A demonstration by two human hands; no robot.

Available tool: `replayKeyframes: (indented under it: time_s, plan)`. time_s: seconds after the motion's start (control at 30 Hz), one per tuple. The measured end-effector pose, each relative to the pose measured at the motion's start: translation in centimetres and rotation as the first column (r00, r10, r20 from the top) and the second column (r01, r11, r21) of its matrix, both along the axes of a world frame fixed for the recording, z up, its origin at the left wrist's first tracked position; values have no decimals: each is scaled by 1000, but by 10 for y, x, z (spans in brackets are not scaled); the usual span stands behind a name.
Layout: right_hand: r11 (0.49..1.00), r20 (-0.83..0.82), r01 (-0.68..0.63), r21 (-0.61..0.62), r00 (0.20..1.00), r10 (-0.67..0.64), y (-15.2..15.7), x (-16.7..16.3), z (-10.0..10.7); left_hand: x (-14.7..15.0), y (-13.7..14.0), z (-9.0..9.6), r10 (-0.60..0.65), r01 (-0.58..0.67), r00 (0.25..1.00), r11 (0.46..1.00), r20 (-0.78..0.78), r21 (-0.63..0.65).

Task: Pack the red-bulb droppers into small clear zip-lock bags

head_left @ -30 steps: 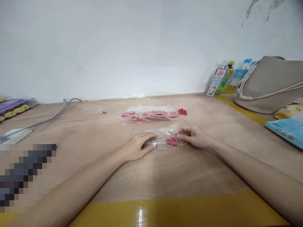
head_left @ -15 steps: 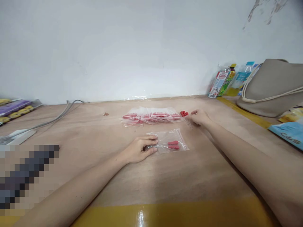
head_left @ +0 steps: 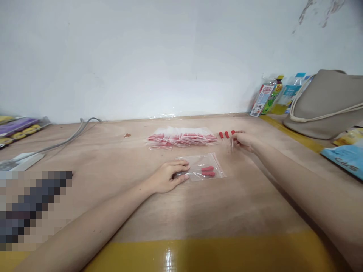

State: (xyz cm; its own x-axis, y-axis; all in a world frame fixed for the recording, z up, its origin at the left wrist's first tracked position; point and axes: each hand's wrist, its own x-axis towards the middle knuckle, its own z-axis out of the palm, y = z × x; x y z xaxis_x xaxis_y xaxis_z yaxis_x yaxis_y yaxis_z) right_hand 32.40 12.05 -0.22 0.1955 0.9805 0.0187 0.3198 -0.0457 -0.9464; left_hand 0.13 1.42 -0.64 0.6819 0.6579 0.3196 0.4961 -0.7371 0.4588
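A clear zip bag (head_left: 195, 174) lies flat on the table with two red-bulbed droppers (head_left: 208, 169) inside, their bulbs toward the zip end. My left hand (head_left: 170, 175) rests on the bag's left end, fingers stretched out and thumb apart. Farther back on the right, my right hand (head_left: 244, 140) pinches a dropper (head_left: 233, 133) with a red bulb and a thin clear tube. Just left of it lie two more droppers (head_left: 224, 135), bulbs pointing to the wall. Beside them is a row of overlapping filled zip bags (head_left: 183, 138) showing red bulbs.
Bottles and a drink carton (head_left: 262, 100) stand by the wall at right, beside a grey bag (head_left: 326, 104) with a cord. A blue packet (head_left: 343, 156) lies at the right edge. On the left are a grey cable (head_left: 68, 140) and purple-and-yellow packs (head_left: 21, 128).
The red-bulbed droppers, bunched at my right hand before, now lie apart from each other. My right hand has shifted slightly right with one dropper. My left hand stays on the bag.
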Motion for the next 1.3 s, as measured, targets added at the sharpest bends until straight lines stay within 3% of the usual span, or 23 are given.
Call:
replayKeyframes:
  time_s: [0.13, 0.27, 0.4, 0.6, 0.77, 0.9, 1.03, 1.13, 1.23, 1.3]
  plan:
    - [998, -116, 56, -31, 992, -59, -37, -9, -5, 0, 1, -1, 2, -2, 1000, 1000, -2, 4]
    - [991, -342, 82, 103, 939, -42, -71, -28, -12, -1, 1, -1, 0, 0, 1000, 1000, 2, 21]
    - [987, -472, 114, 111, 880, -48, -86, -44, -13, 0, 0, 1, -5, 5, 1000, 1000, -10, 24]
    - [999, -570, -20, 44, 821, 42, -98, -57, -13, 1, -3, 5, 50, -49, 997, 999, -60, 5]
    - [974, -276, -224, 32, 935, 224, -105, -59, -12, 1, -3, 6, 35, -35, 998, 999, -58, 4]
    - [950, 117, -303, 80, 949, 293, -101, -55, -14, 0, -2, 4, 28, -27, 999, 999, -47, 19]
    - [921, 409, -356, 159, 873, 267, -98, -53, -16, 1, -1, 3, 18, -17, 999, 999, -39, 27]
    - [842, 566, -508, 181, 754, 333, -99, -56, -15, 1, -1, 4, 24, -23, 999, 1000, -41, 19]
    - [738, 668, -665, 117, 603, 437, -98, -55, -7, 1, 0, 3, 19, -18, 999, 1000, -36, 21]
    - [729, 662, -679, 87, 587, 467, -94, -45, 2, 1, 0, 2, 4, -4, 1000, 1000, -27, 29]
